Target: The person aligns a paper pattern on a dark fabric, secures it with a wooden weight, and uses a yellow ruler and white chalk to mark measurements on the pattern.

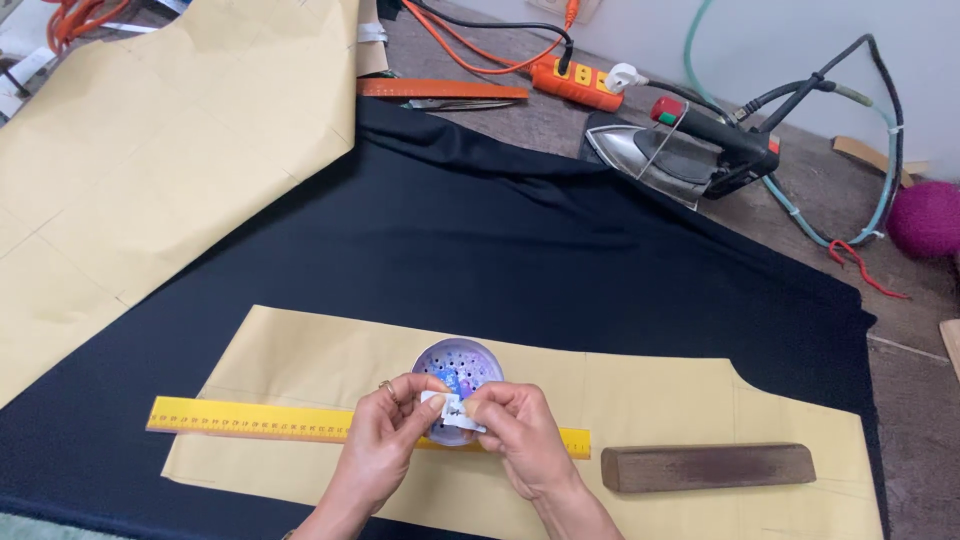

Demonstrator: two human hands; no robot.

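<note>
Here, pinched small white chalk piece (452, 408) between left hand (385, 440) and right hand (520, 432), fingers closed, above round perforated dish (458, 366); brown wooden block (708, 467) weighted tan paper pattern (300, 350) flat.

Counting it up: two hands, left (378, 446) and right (522, 436), one yellow ruler (250, 418), one wooden block (708, 467), one iron (690, 150), two tan paper patterns (150, 160).

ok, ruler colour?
Yellow: the ruler lies across the tan paper pattern, clearest in the head view.
</note>
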